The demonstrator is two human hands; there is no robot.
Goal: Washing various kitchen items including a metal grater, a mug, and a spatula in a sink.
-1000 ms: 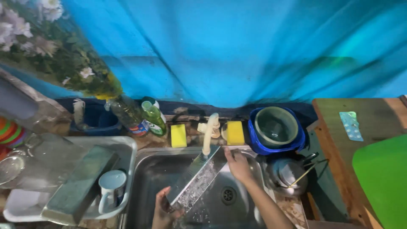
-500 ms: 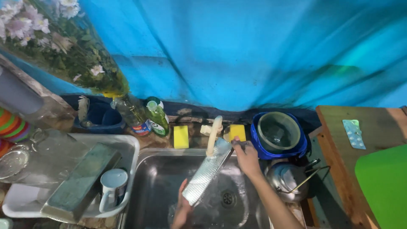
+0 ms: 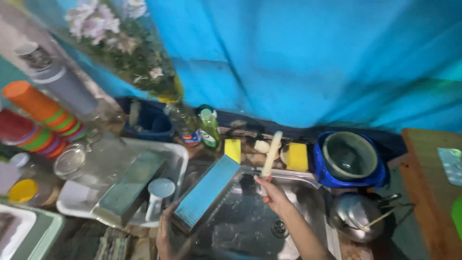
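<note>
My left hand (image 3: 165, 232) grips the lower edge of a rectangular metal tray (image 3: 207, 192). The tray is tilted over the left side of the steel sink (image 3: 308, 180), its flat bluish face turned up. My right hand (image 3: 270, 191) is off the tray, and its fingers close around the base of a pale upright tap or handle (image 3: 272, 153) at the sink's back rim. The sink drain (image 3: 280, 227) lies below my right forearm.
Left of the sink, a white tub (image 3: 175, 151) holds another rectangular tray (image 3: 130, 185) and a white mug (image 3: 158, 192). Behind the sink are two yellow sponges (image 3: 233, 149) (image 3: 297, 157) and a green soap bottle (image 3: 209, 129). A blue basin with a bowl (image 3: 349, 156) and a metal kettle (image 3: 353, 216) stand right. Stacked coloured cups (image 3: 38, 115) are far left.
My right hand has let go of the tray and moved to the pale tap. The tray has swung left and turned its flat face up, held by my left hand alone.
</note>
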